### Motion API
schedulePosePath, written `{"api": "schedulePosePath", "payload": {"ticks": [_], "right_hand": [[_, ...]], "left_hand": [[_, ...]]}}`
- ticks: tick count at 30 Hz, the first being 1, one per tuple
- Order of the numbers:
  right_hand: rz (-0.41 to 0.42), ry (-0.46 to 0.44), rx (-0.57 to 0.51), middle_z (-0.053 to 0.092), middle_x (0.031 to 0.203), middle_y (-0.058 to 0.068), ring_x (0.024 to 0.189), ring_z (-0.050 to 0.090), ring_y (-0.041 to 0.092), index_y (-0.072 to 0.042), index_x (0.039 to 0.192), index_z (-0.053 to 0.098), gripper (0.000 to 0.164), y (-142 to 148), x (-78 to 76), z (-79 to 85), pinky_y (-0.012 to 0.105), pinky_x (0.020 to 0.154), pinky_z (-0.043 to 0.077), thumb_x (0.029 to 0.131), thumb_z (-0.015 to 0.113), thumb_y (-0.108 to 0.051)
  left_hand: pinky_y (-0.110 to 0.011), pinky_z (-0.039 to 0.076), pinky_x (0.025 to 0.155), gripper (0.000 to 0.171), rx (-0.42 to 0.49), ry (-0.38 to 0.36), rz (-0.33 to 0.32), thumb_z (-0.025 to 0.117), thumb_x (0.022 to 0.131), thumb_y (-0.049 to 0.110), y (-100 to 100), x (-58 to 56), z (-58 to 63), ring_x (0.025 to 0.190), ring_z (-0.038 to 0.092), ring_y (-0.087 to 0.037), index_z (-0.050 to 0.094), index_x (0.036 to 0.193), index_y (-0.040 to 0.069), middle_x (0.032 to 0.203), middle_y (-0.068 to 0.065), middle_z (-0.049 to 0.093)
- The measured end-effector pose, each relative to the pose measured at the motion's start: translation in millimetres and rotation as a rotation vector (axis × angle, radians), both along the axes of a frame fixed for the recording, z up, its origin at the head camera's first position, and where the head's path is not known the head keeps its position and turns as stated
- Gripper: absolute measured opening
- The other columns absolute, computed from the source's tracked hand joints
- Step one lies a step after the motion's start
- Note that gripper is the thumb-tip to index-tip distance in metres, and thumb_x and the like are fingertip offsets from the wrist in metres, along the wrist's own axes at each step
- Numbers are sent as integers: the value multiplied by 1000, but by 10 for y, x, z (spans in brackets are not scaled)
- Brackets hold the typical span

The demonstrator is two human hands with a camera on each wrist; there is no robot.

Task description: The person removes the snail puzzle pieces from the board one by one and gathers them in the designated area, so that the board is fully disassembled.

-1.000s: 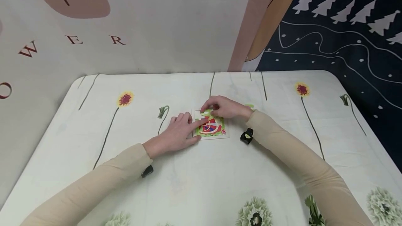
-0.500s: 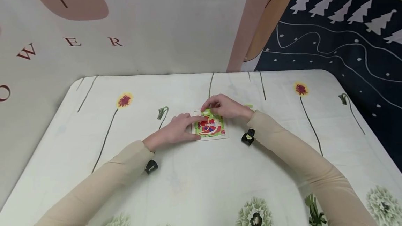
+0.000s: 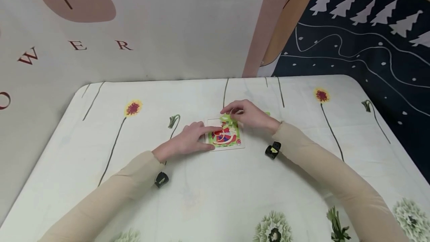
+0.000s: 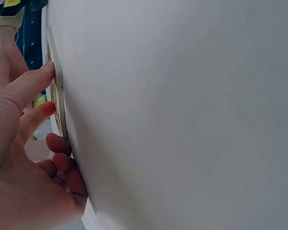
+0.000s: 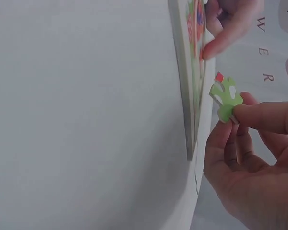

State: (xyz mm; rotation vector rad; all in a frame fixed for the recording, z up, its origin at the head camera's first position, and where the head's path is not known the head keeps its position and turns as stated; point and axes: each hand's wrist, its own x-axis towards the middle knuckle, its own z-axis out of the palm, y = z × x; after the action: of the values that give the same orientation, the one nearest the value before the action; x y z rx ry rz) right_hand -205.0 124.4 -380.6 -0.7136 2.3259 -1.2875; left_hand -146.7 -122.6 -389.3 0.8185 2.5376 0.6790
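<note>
1. Green with white patches, a small puzzle piece sat in the right hand, near the centre of the head frame; I saw it pinched between thumb and fingers, with a red bit at one tip.
2. I found the puzzle board lying flat at the centre of the head frame, pale at its border and printed in red, blue and green, with a bare pale patch at its upper left.
3. On my head view the right hand held its piece over the board's upper edge; my right wrist view showed the piece apart from the board.
4. The left hand reached in from the left of the board, index finger straight on the picture, thumb at the lower left edge; it gripped nothing that I could make out, and its other fingers were loosely bent.
5. Just past the right wrist I noticed a green scrap, mostly hidden, its shape unclear to me.
6. Flower-printed white cloth covered the tabletop, and beige sleeves entered from both lower corners.
7. Behind, I had a pale lettered hanging at upper left and a dark blue cloth with white trees at upper right.
</note>
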Motion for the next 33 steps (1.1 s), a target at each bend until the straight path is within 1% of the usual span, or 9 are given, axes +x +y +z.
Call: {"api": "schedulePosePath", "payload": {"ticks": [3, 7, 14, 16, 18, 22, 28, 30, 33], "right_hand": [[-27, 11, -13, 69, 124, 17, 109, 61, 29, 3, 126, 71, 30, 71, 18, 17, 36, 94, 48, 99, 57, 7], [-65, 22, -16, 69, 120, 18, 108, 61, 30, 4, 125, 71, 29, 182, 38, 23, 36, 94, 48, 99, 57, 7], [-79, 53, 37, 70, 121, 19, 112, 62, 31, 5, 122, 71, 28, 395, 63, 9, 40, 96, 49, 98, 58, 7], [-86, 57, 47, 71, 121, 19, 113, 62, 31, 5, 122, 72, 27, 459, 75, 9, 39, 96, 49, 98, 59, 7], [-95, 60, 49, 71, 121, 19, 114, 62, 32, 6, 122, 71, 27, 518, 90, 12, 38, 96, 49, 98, 58, 8], [-118, 50, 59, 70, 122, 20, 115, 62, 33, 6, 122, 71, 27, 644, 118, 5, 35, 96, 48, 98, 58, 8], [-173, 19, 89, 69, 124, 20, 115, 60, 30, 5, 122, 71, 26, 817, 167, 17, 39, 99, 47, 99, 59, 7], [-188, 22, 92, 69, 124, 20, 115, 60, 30, 5, 122, 71, 26, 872, 177, 22, 37, 99, 48, 100, 59, 6], [-200, 36, 90, 69, 125, 20, 112, 61, 28, 5, 123, 71, 26, 956, 182, 28, 28, 95, 48, 100, 59, 5]], "left_hand": [[-32, 29, 71, 62, -20, 9, 2, 77, 93, 29, 11, 20, 6, 83, 39, -20, 56, 151, 15, 91, -6, 49], [-31, 29, 71, 62, -40, 33, -7, 77, 92, 28, 46, 34, 42, 85, 38, -21, 57, 150, 16, 90, -6, 47], [-32, 30, 74, 63, -54, 58, -7, 78, 91, 25, 100, 53, 81, 90, 38, -22, 58, 149, 14, 94, -6, 48], [-32, 30, 75, 62, -49, 63, -6, 79, 90, 25, 107, 55, 85, 91, 38, -22, 59, 148, 14, 95, -6, 49], [-33, 30, 76, 61, -48, 64, -13, 78, 91, 25, 116, 54, 83, 91, 38, -22, 59, 148, 15, 96, -5, 49], [-35, 28, 78, 60, -44, 66, -48, 74, 94, 28, 169, 59, 61, 90, 38, -20, 56, 151, 18, 95, -3, 48], [-38, 28, 82, 57, -57, 78, -75, 70, 98, 28, 273, 67, 42, 93, 40, -20, 55, 152, 21, 97, -2, 48], [-38, 28, 82, 57, -64, 85, -80, 70, 98, 27, 293, 61, 38, 94, 41, -20, 55, 152, 22, 98, -2, 49], [-37, 28, 81, 57, -72, 84, -89, 71, 97, 27, 309, 47, 37, 95, 42, -20, 55, 152, 22, 98, -3, 49]]}}
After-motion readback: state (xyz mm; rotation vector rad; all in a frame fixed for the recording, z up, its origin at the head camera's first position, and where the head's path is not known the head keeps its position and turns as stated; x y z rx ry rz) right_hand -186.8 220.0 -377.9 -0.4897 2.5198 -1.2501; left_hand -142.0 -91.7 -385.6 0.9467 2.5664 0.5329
